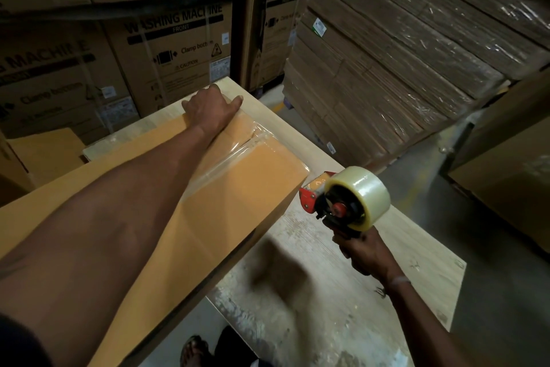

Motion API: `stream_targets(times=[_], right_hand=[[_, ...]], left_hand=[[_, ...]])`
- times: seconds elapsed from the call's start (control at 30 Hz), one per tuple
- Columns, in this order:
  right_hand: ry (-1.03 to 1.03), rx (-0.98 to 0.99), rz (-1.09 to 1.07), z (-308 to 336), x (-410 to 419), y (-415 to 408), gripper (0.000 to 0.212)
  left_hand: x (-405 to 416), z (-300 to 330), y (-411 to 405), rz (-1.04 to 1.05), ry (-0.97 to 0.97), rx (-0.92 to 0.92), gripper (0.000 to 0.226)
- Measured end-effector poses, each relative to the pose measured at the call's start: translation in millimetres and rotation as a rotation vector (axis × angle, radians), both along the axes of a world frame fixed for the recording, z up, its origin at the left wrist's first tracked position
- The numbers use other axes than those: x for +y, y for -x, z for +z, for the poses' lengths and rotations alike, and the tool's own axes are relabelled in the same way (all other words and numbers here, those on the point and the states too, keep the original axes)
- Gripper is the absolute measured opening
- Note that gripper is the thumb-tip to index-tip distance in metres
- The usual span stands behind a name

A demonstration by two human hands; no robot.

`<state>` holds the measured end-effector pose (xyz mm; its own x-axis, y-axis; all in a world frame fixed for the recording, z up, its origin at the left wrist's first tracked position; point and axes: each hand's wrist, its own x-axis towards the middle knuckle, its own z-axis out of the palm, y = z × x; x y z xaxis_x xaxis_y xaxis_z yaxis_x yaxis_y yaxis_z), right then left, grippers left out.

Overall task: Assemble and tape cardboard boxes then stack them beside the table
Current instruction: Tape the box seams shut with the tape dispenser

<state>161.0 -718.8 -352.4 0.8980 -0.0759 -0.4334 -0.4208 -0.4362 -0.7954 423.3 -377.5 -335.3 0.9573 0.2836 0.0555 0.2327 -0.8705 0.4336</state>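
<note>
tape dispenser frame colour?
Red and black tape dispenser, clear tape roll; head view, gripped in the right hand.

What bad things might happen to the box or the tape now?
The clear tape along the box seam looks wrinkled near the far end, so it may peel up. The left hand presses only the far end, so the box might slide on the table. The tape dispenser, gripped by the right hand, has a cutting edge that might nick the box.
</note>
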Motion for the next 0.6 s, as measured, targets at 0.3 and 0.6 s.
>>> stream_targets(times=[0.3,0.6], right_hand=[[0.032,-0.078,0.017,-8,-7,16,0.029],[0.164,-0.05,0.082,-44,-25,39,0.008]], left_hand=[[0,2,2,0.0,-0.009,-0.009,0.07],[-1,1,1,-0.002,-0.017,-0.013,0.07]])
